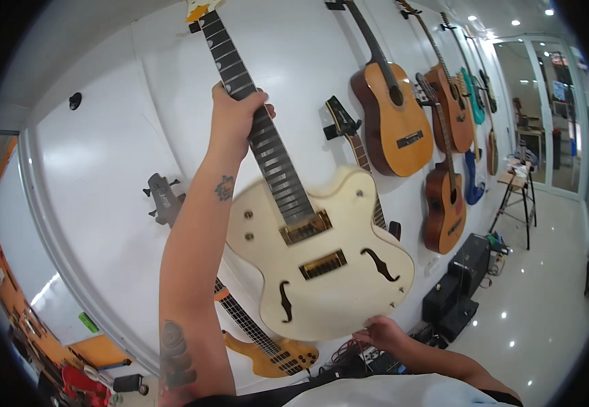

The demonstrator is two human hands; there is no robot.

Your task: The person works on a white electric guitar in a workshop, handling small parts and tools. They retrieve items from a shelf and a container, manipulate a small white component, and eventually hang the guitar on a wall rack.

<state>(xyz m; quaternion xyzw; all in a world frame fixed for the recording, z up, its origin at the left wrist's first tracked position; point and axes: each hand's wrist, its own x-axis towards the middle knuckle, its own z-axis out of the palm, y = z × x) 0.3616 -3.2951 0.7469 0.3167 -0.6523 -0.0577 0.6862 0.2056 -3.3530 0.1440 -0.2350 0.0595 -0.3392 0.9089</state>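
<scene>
Holding a cream hollow-body electric guitar point(318, 261) up against the white wall point(105, 176), the person has both hands on it. The left hand point(237, 115) is closed around the dark neck, high above the guitar body, with the fingers wrapped over the fretboard, so this grip is tight on the neck. The right hand point(379, 332) is under the lower edge of the guitar body and supports it from below; its fingers touch the rim, but I cannot tell exactly how far they curl around it, because the view there is a little blurred. The cream guitar is tilted, with its headstock up and to the left of its body. Behind the cream guitar, low and to its left, an orange bass guitar point(274, 353) hangs on the wall, partly hidden by the left forearm. To the right of the cream guitar, a brown acoustic guitar point(393, 119) hangs higher on the wall, and a smaller brown acoustic guitar point(443, 203) hangs just beside the cream body. Lower right of the cream guitar, black amplifiers point(457, 285) stand on the shiny floor point(538, 305), and a wooden stool point(517, 193) stands farther away.
</scene>
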